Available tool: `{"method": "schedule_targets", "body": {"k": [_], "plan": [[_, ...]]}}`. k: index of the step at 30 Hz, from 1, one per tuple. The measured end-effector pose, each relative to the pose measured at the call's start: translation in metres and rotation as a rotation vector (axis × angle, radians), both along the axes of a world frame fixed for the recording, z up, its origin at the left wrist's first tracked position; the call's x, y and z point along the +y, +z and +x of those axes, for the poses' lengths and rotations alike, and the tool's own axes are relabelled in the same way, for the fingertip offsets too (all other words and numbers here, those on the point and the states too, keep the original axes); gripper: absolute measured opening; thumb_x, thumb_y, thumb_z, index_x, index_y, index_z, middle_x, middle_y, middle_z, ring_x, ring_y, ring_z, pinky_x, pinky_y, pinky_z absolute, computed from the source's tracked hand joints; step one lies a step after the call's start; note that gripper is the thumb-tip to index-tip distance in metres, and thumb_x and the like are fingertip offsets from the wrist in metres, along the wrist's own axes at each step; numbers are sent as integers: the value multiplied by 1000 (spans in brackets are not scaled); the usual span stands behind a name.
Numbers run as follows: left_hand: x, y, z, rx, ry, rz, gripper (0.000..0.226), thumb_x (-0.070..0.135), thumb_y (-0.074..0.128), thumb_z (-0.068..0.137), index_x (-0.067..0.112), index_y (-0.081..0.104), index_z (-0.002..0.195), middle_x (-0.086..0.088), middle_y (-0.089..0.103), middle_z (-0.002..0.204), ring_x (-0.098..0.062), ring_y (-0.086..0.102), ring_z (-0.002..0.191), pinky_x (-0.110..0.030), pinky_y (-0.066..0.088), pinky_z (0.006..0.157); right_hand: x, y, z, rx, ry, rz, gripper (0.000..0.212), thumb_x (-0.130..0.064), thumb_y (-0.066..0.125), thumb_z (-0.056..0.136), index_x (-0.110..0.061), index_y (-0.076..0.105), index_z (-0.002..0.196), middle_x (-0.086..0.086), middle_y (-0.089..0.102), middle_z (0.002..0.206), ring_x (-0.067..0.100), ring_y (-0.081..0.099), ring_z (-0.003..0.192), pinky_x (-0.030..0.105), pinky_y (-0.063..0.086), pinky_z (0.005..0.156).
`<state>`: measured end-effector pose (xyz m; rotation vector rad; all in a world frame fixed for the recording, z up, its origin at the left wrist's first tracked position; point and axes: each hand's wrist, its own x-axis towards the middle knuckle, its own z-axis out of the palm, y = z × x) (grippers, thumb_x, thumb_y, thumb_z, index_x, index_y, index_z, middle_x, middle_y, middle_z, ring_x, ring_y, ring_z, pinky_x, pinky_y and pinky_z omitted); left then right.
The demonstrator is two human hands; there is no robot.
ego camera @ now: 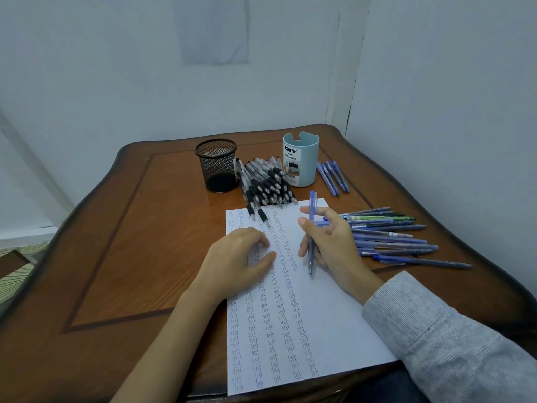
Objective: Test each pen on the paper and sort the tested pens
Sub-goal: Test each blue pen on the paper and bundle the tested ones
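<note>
My right hand [328, 239] holds a blue pen [312, 207]. My fingers and thumb are curled round its middle. The pen stands almost straight up and down in my view. Its top end points away from me, toward the cups, and its tip points back at me and down at the paper [334, 315]. The tip is just to the right of the last row of "test" words, where the paper is still white. I cannot tell if the tip touches the paper yet. My left hand [241, 257] holds nothing. It rests on the paper with its fingers loosely bent, to the left of the pen, and keeps the sheet flat on the bench [145, 242]. I think the next move is a small one: put the tip down on the white part and write. The right hand is the one to do it, because the pen is already in it. The black pens [267, 184] lie in a heap between the mesh cup [216, 167] and the blue cup [300, 161]. A few blue pens [332, 177] lie right of the blue cup. A bigger bunch of pens [392, 237] lies just to the right of my right hand.
</note>
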<state>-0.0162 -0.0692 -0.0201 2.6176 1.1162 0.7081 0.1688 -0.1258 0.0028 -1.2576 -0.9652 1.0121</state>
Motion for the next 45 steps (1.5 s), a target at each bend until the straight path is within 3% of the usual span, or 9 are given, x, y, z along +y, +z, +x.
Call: {"method": "schedule_targets", "body": {"k": [5,8,19,23,26,28,34,37,45], "plan": [[1,-1,1,-7,-55,-56,50,61,44,83,24,64,110,12,61,114,-4,54,110,-26,43,94,0,4,1,56,-25,-3,29,-37,42,99,-13,56,107,8,52,51,6,33,32,17,25,33],[1,-2,0,-3,-67,-82,55,65,42,81,27,63,116,13,57,120,-2,49,115,-27,38,97,0,1,4,109,-3,15,35,-38,31,103,-14,58,104,8,53,50,9,27,32,17,20,32],[2,-6,2,31,-66,-83,57,73,40,80,37,60,120,20,50,122,3,41,115,-21,29,93,-3,6,8,167,-18,40,23,-27,51,97,-6,59,90,11,57,51,10,24,28,15,20,31],[3,-4,4,37,-61,-102,63,78,36,77,39,59,121,20,48,124,3,40,117,-23,29,94,0,6,5,195,11,-72,23,-26,45,101,-6,56,102,7,59,54,9,33,31,15,24,31],[3,-5,6,30,-63,-102,64,80,36,76,40,59,120,21,48,124,3,41,116,-22,30,93,7,13,13,233,47,-58,21,-5,49,96,-4,56,116,14,64,72,12,46,43,19,38,39],[4,-5,7,5,-62,-103,62,80,38,74,40,60,117,23,47,121,6,40,113,-18,28,90,14,21,29,140,2,-15,31,6,51,92,-6,56,120,14,65,80,11,53,49,19,46,47],[7,-5,8,-66,-53,-125,66,79,46,72,33,63,116,24,48,119,6,40,116,-22,30,98,57,49,88,-445,-232,-132,27,-6,64,89,-1,62,116,10,65,92,15,56,65,22,50,63],[8,-6,7,-95,-55,-150,66,79,49,70,33,62,116,24,48,121,6,40,118,-21,31,101,83,50,106,-549,-339,-221,35,-6,67,87,1,57,119,12,62,109,19,57,76,27,46,71],[11,-10,6,-120,-48,-192,65,81,51,67,37,61,115,29,45,124,11,35,121,-18,28,101,120,37,111,-768,-344,-279,35,-8,69,85,4,62,117,19,63,118,29,59,105,32,45,86]]}}
